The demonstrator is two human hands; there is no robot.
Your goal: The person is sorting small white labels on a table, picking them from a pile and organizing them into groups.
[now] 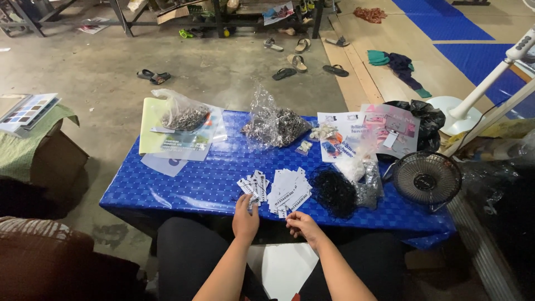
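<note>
Card print too small to read. Left hand [245,217] pinches small white cards [253,187]; right hand [301,224], fingers curled, touches the bigger card stack [288,191] just beyond it on the blue tabletop [184,184].

Both forearms are bare, with no sleeve showing down to the lower edge of the picture. The left hand [246,219] and right hand [302,224] wear no gloves. Black trousers [186,253] cover the thighs below them.
</note>
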